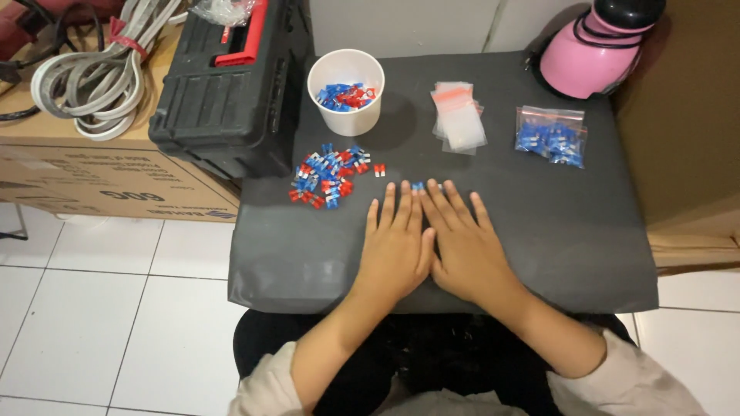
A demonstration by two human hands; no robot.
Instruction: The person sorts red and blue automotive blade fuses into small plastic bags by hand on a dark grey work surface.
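My left hand (395,248) and my right hand (465,250) lie flat, palms down, side by side on a dark grey mat (555,231), thumbs touching. Neither holds anything. A small blue piece (418,186) peeks out at my fingertips. To the left of my fingers lies a pile of small red and blue plastic connectors (330,174). Behind it stands a white cup (347,91) holding more of the same pieces.
A stack of small clear zip bags (459,117) lies at the mat's back middle; a filled bag of blue pieces (552,136) at the right. A black toolbox (231,85) stands left, a pink bottle (597,50) back right, coiled cables (92,65) on a cardboard box.
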